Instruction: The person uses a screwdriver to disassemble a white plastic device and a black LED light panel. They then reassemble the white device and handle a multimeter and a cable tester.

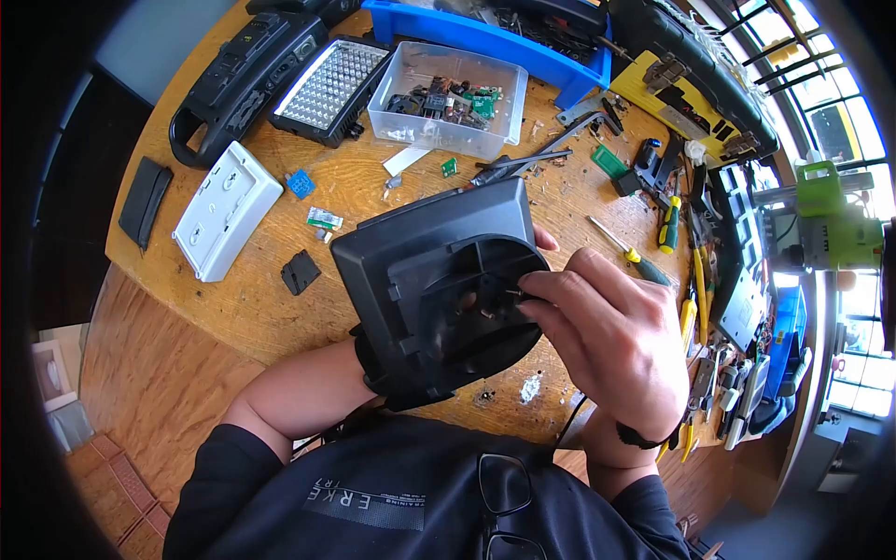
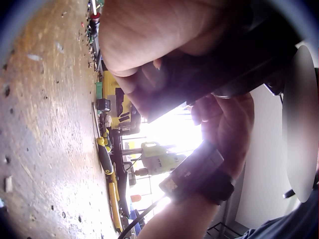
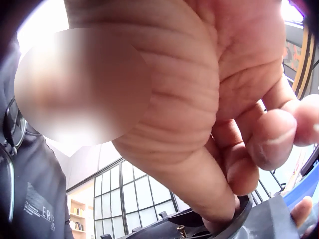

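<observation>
- A wooden bench (image 1: 243, 303) is stretching beneath the work, loose parts and tools lying around its far side, presumably to stay within reach.
- A black housing (image 1: 420, 271) is hovering above the bench between both hands, tilting its round recess toward the person, likely for easy access.
- The left hand (image 2: 154, 37) is gripping the housing from behind, fingers curling, apparently steadying it.
- The right hand (image 1: 611, 331) is reaching over the recess rim, thumb and finger nearly meeting, seemingly pinching a small metal piece (image 1: 513, 292), too tiny to identify.
</observation>
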Motion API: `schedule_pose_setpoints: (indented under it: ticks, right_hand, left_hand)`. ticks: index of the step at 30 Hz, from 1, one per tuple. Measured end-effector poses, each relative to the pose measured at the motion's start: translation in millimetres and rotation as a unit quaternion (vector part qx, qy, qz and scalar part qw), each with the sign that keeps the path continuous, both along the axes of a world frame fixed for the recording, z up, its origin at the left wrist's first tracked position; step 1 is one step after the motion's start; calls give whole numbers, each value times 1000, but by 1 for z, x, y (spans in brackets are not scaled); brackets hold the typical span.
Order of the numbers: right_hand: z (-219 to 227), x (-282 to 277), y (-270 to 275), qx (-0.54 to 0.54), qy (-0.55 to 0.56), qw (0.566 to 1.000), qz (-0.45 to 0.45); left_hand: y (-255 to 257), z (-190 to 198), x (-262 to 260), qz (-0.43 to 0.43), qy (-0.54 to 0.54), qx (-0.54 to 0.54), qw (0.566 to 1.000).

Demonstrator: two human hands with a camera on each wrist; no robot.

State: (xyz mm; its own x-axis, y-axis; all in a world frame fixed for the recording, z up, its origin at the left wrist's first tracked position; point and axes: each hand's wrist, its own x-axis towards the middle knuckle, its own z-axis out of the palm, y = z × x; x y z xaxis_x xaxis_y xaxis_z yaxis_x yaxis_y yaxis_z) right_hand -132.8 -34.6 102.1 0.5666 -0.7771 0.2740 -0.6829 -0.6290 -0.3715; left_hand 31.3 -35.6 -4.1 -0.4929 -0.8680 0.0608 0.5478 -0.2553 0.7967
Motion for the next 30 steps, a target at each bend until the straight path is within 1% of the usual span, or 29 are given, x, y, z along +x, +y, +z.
schedule_pose_setpoints:
  ticks: [2, 4, 8, 10, 12, 14, 17, 19, 20, 22, 23, 25, 28, 30]
  right_hand:
    - [-5, -1, -1, -5, 0, 1000, 10]
    - [-6, -2, -1, -10, -1, 1000, 21]
    - [-5, -1, -1, -13, 12, 999, 29]
    - [-5, -1, -1, -16, 17, 999, 32]
    - [-6, -1, 0, -27, 24, 998, 60]
    - [-5, -1, 0, -26, 23, 997, 66]
    - [-6, -1, -1, -27, 15, 997, 76]
    - [-7, -1, -2, -29, 8, 996, 81]
    - [-7, -2, -2, -29, 7, 996, 81]
    - [-8, -2, -3, -29, 7, 996, 81]
    - [-8, -3, -3, -25, 12, 997, 79]
    - [-8, -3, -3, -22, 16, 997, 77]
    - [-8, -3, -2, -17, 16, 997, 75]
    - [-7, -3, -2, -27, 9, 997, 75]
  left_hand:
    - [-1, -5, -1, -4, 3, 3, 1000]
    - [0, -10, -2, -16, 44, 41, 998]
    - [-4, -11, 0, -29, 50, 43, 997]
    - [-4, -11, -1, -11, -25, -58, 998]
    - [-5, -16, -2, -15, -12, -58, 998]
    - [-5, -16, -3, -19, 0, -58, 998]
    - [-4, -12, -3, 1, -30, -74, 997]
    - [-4, -16, -3, -15, 22, -35, 999]
    - [-4, -16, -3, -14, 22, -35, 999]
    - [-4, -17, -2, -50, 58, 20, 997]
    - [-3, -16, -3, -50, 58, 20, 997]
    - [-1, -12, -4, -22, 23, 14, 999]
    - [-1, -13, -1, -46, 52, 34, 997]
    - [-2, -14, -4, -38, 41, 26, 998]
